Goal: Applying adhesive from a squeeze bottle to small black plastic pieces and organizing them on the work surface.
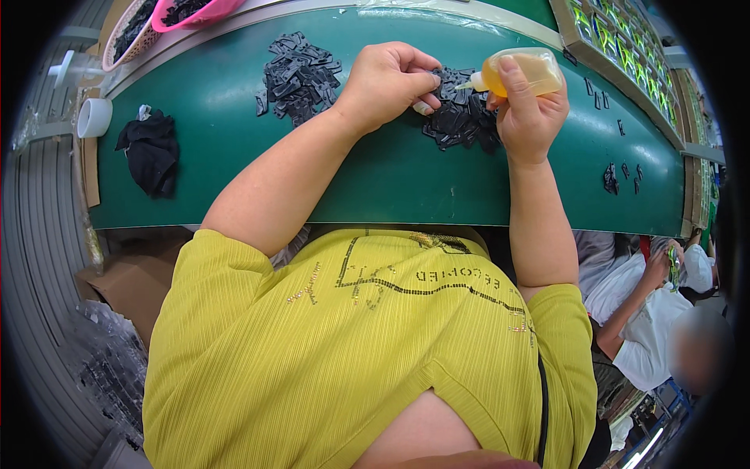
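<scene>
The fingers of the right hand (530,109) are wrapped around one small squeeze bottle (522,72) of amber liquid, thumb laid along its near side. The bottle lies almost level, its long axis running left to right, and its white nozzle points left toward the other hand. The fingers of the left hand (387,82) are curled in, pinching something small and pale at their tips (too small to tell what) just beside the nozzle. Both hands meet over one heap of small flat black parts (461,121) on the green worktop (391,180), right of its middle.

A second heap of black parts (298,76) lies to the left of the left hand, well apart from the first. A few loose black pieces (623,173) are scattered toward the right end. At the left end sits one crumpled black cloth (150,152), with one white roll of tape (94,117) just beyond the worktop's edge. Two baskets (187,14) holding dark parts stand at the far left, one pink and one paler. Another person (652,313) in white sits at the lower right.
</scene>
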Motion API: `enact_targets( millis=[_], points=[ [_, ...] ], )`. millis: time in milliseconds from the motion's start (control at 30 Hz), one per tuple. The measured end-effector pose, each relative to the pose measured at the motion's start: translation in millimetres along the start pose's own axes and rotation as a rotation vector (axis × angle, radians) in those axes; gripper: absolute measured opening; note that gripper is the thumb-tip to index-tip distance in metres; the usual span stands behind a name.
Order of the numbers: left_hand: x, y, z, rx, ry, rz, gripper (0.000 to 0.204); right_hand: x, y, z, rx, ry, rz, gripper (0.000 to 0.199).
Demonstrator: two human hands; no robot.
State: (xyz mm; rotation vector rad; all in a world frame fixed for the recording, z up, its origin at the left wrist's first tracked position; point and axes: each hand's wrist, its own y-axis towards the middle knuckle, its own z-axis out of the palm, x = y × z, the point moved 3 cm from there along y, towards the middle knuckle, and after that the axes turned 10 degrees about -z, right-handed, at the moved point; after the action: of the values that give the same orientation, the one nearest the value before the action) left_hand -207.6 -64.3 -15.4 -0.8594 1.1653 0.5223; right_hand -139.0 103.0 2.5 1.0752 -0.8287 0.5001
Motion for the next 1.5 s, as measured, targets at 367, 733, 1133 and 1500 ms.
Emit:
enact_targets(
  millis=[367, 733, 1133, 1500],
  points=[
    [2, -2, 0, 0.001, 0.024, -0.007, 0.028, 1, -5, 8, 0.032, -0.057, 0.027, 0.026],
    [1, 0, 1, -0.012, 0.041, -0.014, 0.028, 1, -2, 13, 0.077, -0.105, 0.017, 0.019],
    [-21, 1, -10, -0.034, 0.007, -0.051, 0.027, -16, 20, -33, -0.266, 0.302, 0.238, 0.01],
    [-77, 90, -140, -0.754, 0.941, 0.196, 0.027, -10, 20, -16, -0.216, 0.224, 0.198, 0.009]
  ],
)
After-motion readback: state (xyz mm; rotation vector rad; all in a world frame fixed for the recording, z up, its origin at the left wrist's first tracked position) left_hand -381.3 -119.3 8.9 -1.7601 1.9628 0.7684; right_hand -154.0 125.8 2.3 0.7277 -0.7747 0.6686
